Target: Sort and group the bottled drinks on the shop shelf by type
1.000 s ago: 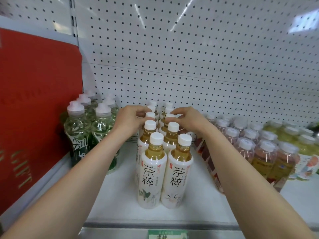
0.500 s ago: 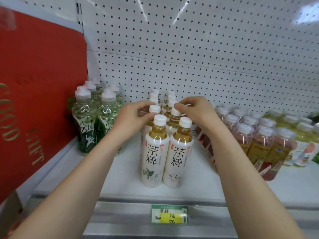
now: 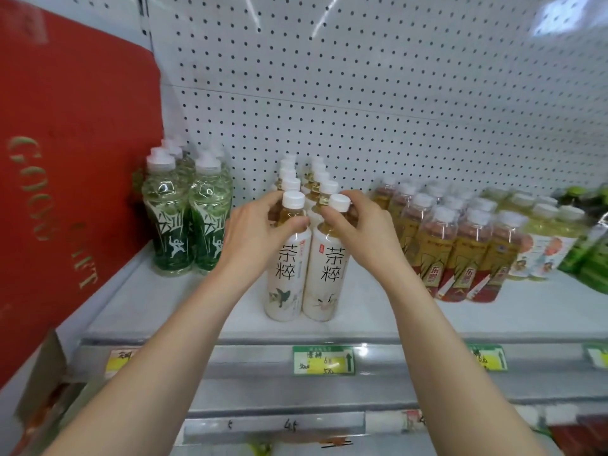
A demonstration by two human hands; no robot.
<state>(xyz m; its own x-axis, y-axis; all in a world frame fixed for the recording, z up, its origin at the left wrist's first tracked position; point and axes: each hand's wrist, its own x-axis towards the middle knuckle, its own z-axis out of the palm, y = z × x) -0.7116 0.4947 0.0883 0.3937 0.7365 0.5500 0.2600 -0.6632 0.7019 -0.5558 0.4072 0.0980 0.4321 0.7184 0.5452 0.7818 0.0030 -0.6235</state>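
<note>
Two rows of white-labelled tea bottles with white caps run back from the shelf front. My left hand (image 3: 256,235) grips the neck of the front left tea bottle (image 3: 287,274). My right hand (image 3: 358,235) grips the neck of the front right tea bottle (image 3: 327,278). Both bottles stand upright on the white shelf (image 3: 378,311), side by side and touching. Behind them several more tea bottles (image 3: 317,179) line up toward the pegboard.
Green-labelled clear bottles (image 3: 186,222) stand at the left beside a red box (image 3: 65,179). Red-labelled amber bottles (image 3: 457,245) fill the right, with pale yellow bottles (image 3: 546,238) and green packs (image 3: 592,258) beyond. Price tags (image 3: 324,360) sit on the shelf's front rail.
Both hands have come forward along the tea rows, from the rear bottles to the necks of the two front ones. The view has pulled back and tilted down.
</note>
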